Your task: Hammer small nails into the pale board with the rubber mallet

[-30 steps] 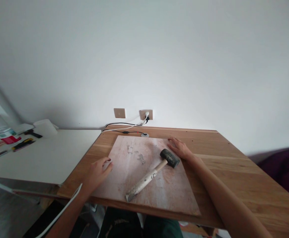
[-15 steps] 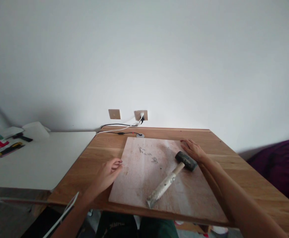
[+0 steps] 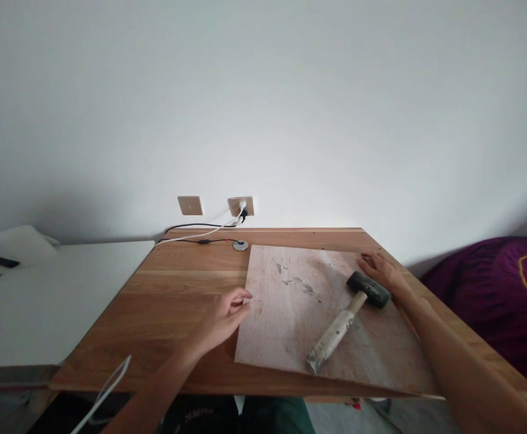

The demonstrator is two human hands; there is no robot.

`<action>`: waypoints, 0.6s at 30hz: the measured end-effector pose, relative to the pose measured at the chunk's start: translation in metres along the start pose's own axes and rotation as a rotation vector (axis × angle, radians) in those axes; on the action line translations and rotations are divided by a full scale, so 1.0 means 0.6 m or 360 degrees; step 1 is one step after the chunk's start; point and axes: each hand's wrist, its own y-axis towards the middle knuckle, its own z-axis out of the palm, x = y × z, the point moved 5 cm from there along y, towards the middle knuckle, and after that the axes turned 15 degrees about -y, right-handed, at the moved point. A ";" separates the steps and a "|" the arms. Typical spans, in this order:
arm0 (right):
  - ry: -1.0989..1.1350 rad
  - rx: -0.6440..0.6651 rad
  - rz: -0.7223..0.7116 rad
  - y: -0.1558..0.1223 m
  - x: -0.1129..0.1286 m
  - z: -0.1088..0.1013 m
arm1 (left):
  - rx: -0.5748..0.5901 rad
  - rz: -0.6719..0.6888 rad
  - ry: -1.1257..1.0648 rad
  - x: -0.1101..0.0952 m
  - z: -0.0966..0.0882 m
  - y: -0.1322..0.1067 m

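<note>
The wooden board (image 3: 275, 331) lies on the desk (image 3: 173, 295); left hand (image 3: 225, 316) curled at its nine o'clock, right hand (image 3: 384, 274) at two, whether gripping I cannot tell; atop, a rubber mallet (image 3: 341, 323), head towards three, handle end six; shiny bits (image 3: 307, 289) near eleven.

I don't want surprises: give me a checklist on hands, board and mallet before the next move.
1. Left hand at left edge of board: ok.
2. Right hand at board's right edge: ok.
3. Either hand's grip firm: cannot tell.
4. Mallet lying on the board, unheld: ok.
5. Board free of loose bits: not ok, small pieces lie on it.
6. Board's near right corner supported by the tabletop: cannot tell.
</note>
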 end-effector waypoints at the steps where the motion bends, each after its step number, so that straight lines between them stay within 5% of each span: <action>1: -0.0015 -0.0010 0.0033 0.000 -0.007 0.000 | 0.0009 0.0020 0.0015 0.000 0.009 0.006; 13: -0.0079 0.0014 0.0127 -0.002 -0.013 0.002 | -0.0305 -0.0314 -0.0221 0.022 0.006 0.085; 18: -0.0070 0.0028 0.0105 0.004 -0.002 0.007 | -0.0488 -0.0217 -0.0174 0.028 -0.007 0.082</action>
